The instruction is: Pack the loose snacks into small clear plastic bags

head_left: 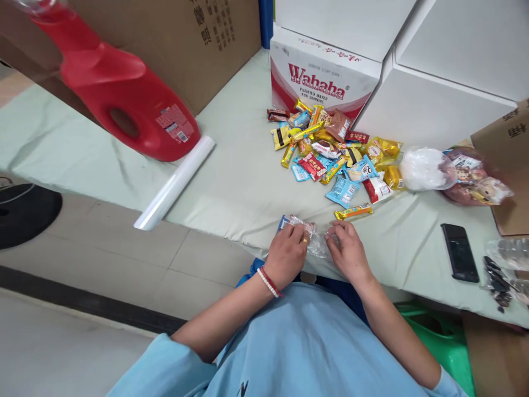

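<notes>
At the near edge of the tabletop (231,187), a clear plastic bag (316,242) lies with its long axis left to right, along that edge. It is crinkled and glossy, with a blue-ended packet showing at its left end. Left hand (287,256): fingers curled down over the left half. Right hand (349,251): fingers pinched on the right end. Beyond: snack pile (334,151). Right: black phone (459,252).
</notes>
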The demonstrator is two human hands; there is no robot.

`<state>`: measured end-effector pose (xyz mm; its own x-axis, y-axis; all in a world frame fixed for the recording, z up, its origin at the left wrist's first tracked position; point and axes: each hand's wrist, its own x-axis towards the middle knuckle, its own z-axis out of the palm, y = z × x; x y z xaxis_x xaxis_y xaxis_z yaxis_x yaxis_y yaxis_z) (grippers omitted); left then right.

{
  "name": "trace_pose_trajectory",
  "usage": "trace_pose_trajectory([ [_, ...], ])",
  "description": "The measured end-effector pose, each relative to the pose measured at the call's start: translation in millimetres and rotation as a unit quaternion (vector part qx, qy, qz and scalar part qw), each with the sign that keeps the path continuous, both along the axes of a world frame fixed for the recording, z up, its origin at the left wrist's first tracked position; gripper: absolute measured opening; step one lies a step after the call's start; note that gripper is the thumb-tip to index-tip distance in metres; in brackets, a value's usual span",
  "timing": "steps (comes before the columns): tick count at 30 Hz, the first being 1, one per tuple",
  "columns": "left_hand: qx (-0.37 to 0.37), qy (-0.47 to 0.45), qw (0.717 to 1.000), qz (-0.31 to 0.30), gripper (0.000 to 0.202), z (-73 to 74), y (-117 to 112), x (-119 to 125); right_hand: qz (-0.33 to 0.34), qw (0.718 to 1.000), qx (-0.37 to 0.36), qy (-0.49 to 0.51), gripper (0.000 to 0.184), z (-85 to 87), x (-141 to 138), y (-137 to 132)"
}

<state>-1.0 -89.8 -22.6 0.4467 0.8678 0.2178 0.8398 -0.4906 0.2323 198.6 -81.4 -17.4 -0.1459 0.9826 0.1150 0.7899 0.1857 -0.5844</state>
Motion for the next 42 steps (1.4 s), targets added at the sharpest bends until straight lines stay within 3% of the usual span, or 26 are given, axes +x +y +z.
trace_pose_trajectory([
  [5, 0.012, 0.012, 1.000, 0.006, 0.033, -0.2, -4.9, 3.8, 0.015, 0.991, -0.089, 0.099, 0.012, 20.4, -30.5, 22.0],
  [7, 0.003, -0.026, 1.000, -0.004, 0.035, 1.8, -8.9, -1.4, 0.036, 0.988, -0.091, 0.121, 0.011, 16.9, -46.6, 36.3],
  [10, -0.018, -0.159, 0.987, -0.018, 0.038, 5.9, -15.1, -19.5, 0.057, 0.989, -0.085, 0.108, 0.016, 3.9, -62.1, 52.3],
  [13, -0.024, -0.274, 0.957, 0.091, 0.032, 4.7, -15.6, -39.1, 0.064, 0.989, -0.074, 0.112, 0.018, -6.8, -64.3, 55.8],
  [15, -0.038, -0.261, 0.946, 0.188, 0.024, -1.1, -10.7, -45.0, 0.058, 0.985, -0.077, 0.144, 0.018, -10.0, -62.1, 52.8],
  [17, -0.067, -0.217, 0.947, 0.226, 0.031, -8.2, -3.4, -43.2, 0.042, 0.977, -0.097, 0.183, 0.017, -10.2, -59.7, 47.8],
  [19, -0.080, -0.210, 0.951, 0.214, 0.038, -12.3, 2.9, -35.8, 0.021, 0.967, -0.126, 0.218, 0.018, -7.2, -57.2, 41.4],
  [22, -0.032, -0.264, 0.950, 0.162, 0.037, -8.7, 6.2, -20.5, -0.008, 0.944, -0.168, 0.283, 0.024, 1.7, -50.1, 28.9],
  [25, 0.055, -0.272, 0.958, 0.068, 0.033, -0.4, 2.0, -3.8, -0.027, 0.910, -0.212, 0.355, 0.036, 9.1, -36.0, 14.7],
  [27, 0.092, -0.250, 0.964, -0.018, 0.038, 2.0, -3.7, 8.7, -0.045, 0.906, -0.217, 0.359, 0.040, 9.0, -23.2, 6.5],
  [30, 0.071, -0.250, 0.955, -0.144, 0.044, -0.1, -13.4, 26.2, -0.085, 0.915, -0.205, 0.336, 0.040, 1.5, -3.1, -2.6],
  [34, 0.009, -0.286, 0.925, -0.249, 0.048, -2.7, -16.2, 30.2, -0.067, 0.893, -0.227, 0.382, 0.042, -7.1, 15.8, -11.6],
  [36, 0.012, -0.285, 0.926, -0.246, 0.050, -2.6, -8.4, 18.5, -0.055, 0.895, -0.217, 0.387, 0.042, -3.7, 27.8, -12.8],
  [38, 0.042, -0.263, 0.945, -0.190, 0.047, -4.0, 5.3, -1.0, -0.081, 0.906, -0.179, 0.376, 0.042, 6.6, 52.6, -7.4],
  [40, 0.074, -0.227, 0.968, -0.077, 0.038, -9.1, 21.1, -23.3, -0.148, 0.915, -0.110, 0.360, 0.043, 22.9, 97.4, 7.9],
  [42, 0.085, -0.176, 0.980, 0.026, 0.026, -18.0, 34.2, -41.4, -0.244, 0.909, 0.000, 0.337, 0.046, 42.1, 161.7, 34.1],
])
